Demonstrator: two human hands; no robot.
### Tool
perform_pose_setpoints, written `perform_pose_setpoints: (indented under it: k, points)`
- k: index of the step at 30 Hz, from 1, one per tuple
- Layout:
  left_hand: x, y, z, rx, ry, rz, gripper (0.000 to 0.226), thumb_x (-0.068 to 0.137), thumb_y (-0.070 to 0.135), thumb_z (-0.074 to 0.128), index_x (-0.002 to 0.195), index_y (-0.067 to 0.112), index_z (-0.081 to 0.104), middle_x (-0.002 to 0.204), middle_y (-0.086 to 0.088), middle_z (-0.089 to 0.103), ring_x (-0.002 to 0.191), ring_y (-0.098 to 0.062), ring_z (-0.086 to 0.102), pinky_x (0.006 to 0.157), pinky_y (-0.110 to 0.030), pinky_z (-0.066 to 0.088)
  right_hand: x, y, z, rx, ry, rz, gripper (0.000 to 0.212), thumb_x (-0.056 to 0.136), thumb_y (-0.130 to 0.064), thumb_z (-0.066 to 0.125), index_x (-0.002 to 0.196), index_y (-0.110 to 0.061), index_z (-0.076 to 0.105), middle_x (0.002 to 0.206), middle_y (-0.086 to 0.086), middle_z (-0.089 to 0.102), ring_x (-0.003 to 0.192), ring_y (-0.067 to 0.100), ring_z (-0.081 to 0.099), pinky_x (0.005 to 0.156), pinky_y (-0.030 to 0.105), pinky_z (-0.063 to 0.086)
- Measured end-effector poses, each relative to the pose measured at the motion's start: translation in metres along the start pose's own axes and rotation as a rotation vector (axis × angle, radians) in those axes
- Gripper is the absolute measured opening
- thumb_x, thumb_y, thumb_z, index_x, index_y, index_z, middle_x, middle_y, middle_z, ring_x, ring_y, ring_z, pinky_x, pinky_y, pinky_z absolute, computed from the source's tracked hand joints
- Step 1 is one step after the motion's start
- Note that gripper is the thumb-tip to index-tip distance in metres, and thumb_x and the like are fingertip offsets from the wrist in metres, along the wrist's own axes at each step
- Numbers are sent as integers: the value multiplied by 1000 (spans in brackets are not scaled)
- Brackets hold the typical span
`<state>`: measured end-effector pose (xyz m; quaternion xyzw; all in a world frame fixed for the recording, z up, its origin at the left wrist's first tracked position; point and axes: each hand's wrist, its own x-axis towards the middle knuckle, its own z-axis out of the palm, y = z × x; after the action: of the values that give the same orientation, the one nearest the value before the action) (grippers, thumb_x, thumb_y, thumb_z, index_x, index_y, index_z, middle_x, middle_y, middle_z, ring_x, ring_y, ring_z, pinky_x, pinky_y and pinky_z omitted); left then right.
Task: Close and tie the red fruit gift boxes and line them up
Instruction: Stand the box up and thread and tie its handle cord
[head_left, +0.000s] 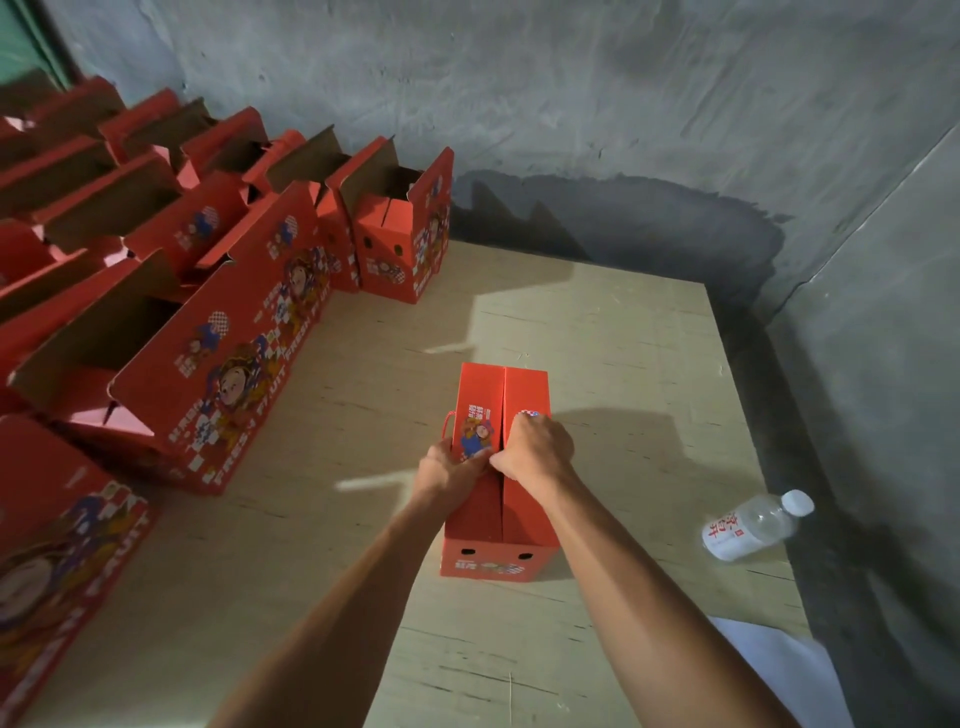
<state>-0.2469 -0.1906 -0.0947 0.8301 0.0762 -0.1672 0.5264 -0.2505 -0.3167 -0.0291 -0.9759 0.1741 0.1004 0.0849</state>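
Both hands meet on top of the closed red gift box (524, 395) at mid-desk (597, 364). The left hand (451, 470) and right hand (537, 447) have curled fingers pinching its top flaps together at the centre seam.

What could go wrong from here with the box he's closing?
1. Both hands, left hand and right hand, pinch the top flaps of the red box at the seam; if either lets go before tying, the flaps may spring open.
2. The red cord hangs loose at the left side and could be missed.
3. The water bottle lies near the board edge; sliding the box could knock it off.
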Motion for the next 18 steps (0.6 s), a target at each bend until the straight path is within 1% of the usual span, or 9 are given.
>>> perform_pose_setpoints:
  k: [3, 5, 7, 8, 10, 12, 14, 16, 18]
  points:
    - [-1, -1, 2, 5, 4, 16, 38, 86, 53, 74, 107, 21, 73, 98, -2, 75, 93, -23, 71, 76, -31, 55, 3, 14, -11, 118, -56, 22, 44, 68, -50, 78, 93, -16, 64, 96, 7, 70, 90, 28, 68, 64, 27, 46]
    - [-2, -1, 3, 3, 12, 25, 49, 84, 60, 73, 116, 23, 69, 105, 1, 74, 98, -21, 70, 80, -31, 55, 7, 34, -21, 366, -187, 36, 47, 57, -53, 73, 81, -14, 67, 75, 3, 70, 68, 22, 68, 54, 30, 51]
    - [-4, 1, 4, 60, 59, 87, 69, 80, 62, 75, 133, 22, 55, 121, 2, 64, 114, -22, 63, 89, -32, 50, 10, 62, -26, 664, -288, 39, 41, 57, -50, 69, 75, -14, 72, 65, 1, 70, 62, 21, 68, 62, 38, 62]
    - [-4, 3, 6, 173, 97, 151, 80, 79, 63, 75, 141, 21, 45, 133, -1, 56, 125, -23, 55, 97, -34, 47, 9, 76, -26, 779, -294, 58, 37, 60, -51, 67, 71, -16, 72, 62, 0, 64, 61, 22, 64, 64, 38, 61]
    - [-5, 6, 13, 467, 161, 328, 97, 79, 68, 70, 152, 20, 28, 158, -5, 32, 147, -24, 31, 117, -43, 35, 1, 101, -19, 891, -197, 134, 34, 63, -54, 59, 67, -21, 58, 60, 1, 46, 61, 20, 47, 61, 31, 42]
    - [-5, 11, 23, 698, 158, 473, 94, 87, 66, 61, 158, 18, 24, 168, -3, 16, 156, -23, 8, 127, -43, 11, -8, 117, -4, 989, -66, 242, 34, 68, -55, 56, 75, -21, 57, 71, 2, 52, 70, 19, 47, 64, 32, 35]
    - [-2, 15, 29, 802, 104, 570, 70, 95, 53, 56, 153, 19, 39, 168, 0, 22, 157, -19, 4, 128, -42, -4, -11, 128, 15, 1136, -83, 398, 54, 82, -60, 61, 114, -18, 69, 110, 2, 64, 99, 21, 60, 84, 32, 47]
    - [-1, 20, 30, 807, 44, 676, 37, 95, 34, 56, 129, 24, 65, 159, 4, 42, 155, -16, 17, 127, -42, -7, -17, 133, 26, 1265, -195, 559, 84, 82, -76, 61, 146, -23, 51, 145, 3, 55, 128, 28, 54, 108, 46, 44]
    - [-6, 28, 32, 795, -51, 733, 30, 92, 15, 53, 114, 22, 72, 142, 4, 59, 144, -17, 40, 127, -39, 3, -26, 135, 31, 1367, -318, 627, 107, 67, -91, 60, 155, -36, 37, 159, 3, 40, 143, 31, 41, 114, 57, 35]
